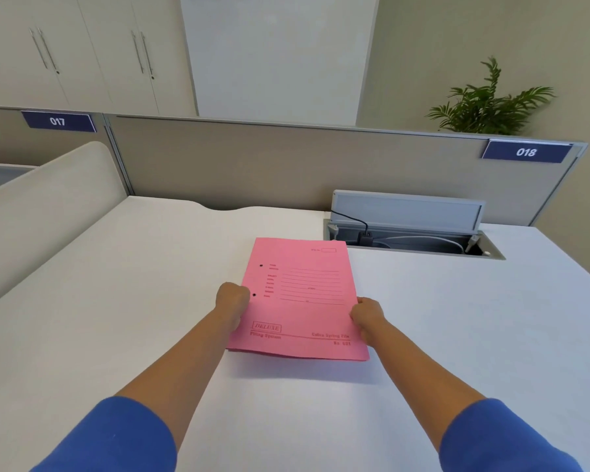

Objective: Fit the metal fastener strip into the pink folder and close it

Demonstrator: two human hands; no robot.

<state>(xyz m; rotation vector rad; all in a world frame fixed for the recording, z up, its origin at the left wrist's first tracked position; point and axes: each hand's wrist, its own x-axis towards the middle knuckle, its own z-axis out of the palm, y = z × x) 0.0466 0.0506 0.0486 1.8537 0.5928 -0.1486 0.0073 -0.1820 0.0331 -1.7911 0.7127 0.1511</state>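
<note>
A pink folder (300, 298) lies shut on the white desk, printed cover up, with two punched holes near its left edge. My left hand (233, 301) grips the folder's left edge beside the lower hole. My right hand (367, 316) grips its right edge. Both arms reach forward in blue sleeves. No metal fastener strip is visible.
An open cable tray (413, 240) with a plug and cables sits in the desk just behind the folder on the right. A beige partition (286, 165) with labels 017 and 018 closes the back. A curved side divider (48, 206) stands at left.
</note>
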